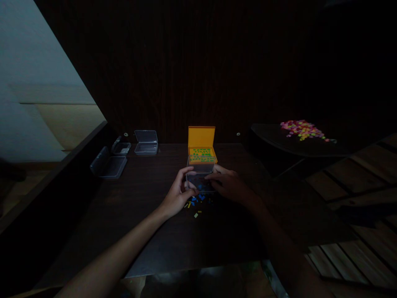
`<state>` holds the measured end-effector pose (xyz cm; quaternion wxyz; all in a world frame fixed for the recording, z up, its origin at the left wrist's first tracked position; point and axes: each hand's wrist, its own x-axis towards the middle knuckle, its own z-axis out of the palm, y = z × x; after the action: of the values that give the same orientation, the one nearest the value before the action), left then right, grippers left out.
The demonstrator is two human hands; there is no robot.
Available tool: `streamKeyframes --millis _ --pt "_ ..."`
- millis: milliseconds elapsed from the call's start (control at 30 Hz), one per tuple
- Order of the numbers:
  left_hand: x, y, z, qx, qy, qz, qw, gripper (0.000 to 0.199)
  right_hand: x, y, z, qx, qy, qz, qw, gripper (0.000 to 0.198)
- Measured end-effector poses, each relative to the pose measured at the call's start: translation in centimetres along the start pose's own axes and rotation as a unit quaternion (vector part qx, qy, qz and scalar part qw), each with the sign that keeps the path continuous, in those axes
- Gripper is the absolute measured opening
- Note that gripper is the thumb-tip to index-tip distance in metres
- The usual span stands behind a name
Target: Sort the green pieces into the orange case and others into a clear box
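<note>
Near the middle of the table, a clear plastic box [201, 169] with its lid raised is between my hands. My left hand [181, 191] grips its left side, thumb low and fingers above. On the opposite side, my right hand [228, 182] holds the box, with some fingers reaching over its inside. Small blue pieces [201, 197] and yellow pieces [189, 204] lie loose just below the box, along with a pale square piece [196, 215]. Directly behind stands an open yellow case [201, 136] holding rows of small green pieces [201, 152]. The dim light hides detail inside the clear box.
Open clear boxes stand at the left: a large one [113, 166], a small one [121, 147] and another [146, 148] farther back. A raised rim [56, 178] borders the dark table [139, 182]. Pink and yellow bits [302, 129] are heaped on a shelf [273, 138] at right.
</note>
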<state>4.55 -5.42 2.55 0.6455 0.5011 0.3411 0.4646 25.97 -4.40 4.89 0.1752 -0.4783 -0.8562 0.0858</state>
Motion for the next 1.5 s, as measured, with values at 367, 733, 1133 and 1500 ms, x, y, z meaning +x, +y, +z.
streamKeyframes --millis 367,733,1133,1500 --pt "0.2 -0.1 -0.3 0.007 0.005 0.013 1.0 0.066 0.0 0.3 -0.2 0.044 0.092 -0.021 0.995 0.021" --pt "0.5 -0.3 -0.5 -0.002 0.016 0.025 1.0 0.066 -0.1 0.6 0.2 0.074 0.054 -0.047 0.995 0.022" --pt "0.4 -0.2 -0.3 -0.003 0.016 0.016 1.0 0.066 0.0 0.4 0.3 0.057 0.02 -0.037 0.997 0.026" --pt "0.7 -0.4 -0.9 0.017 0.025 0.028 0.999 0.067 0.2 0.4 -0.8 0.089 0.125 -0.004 0.988 0.022"
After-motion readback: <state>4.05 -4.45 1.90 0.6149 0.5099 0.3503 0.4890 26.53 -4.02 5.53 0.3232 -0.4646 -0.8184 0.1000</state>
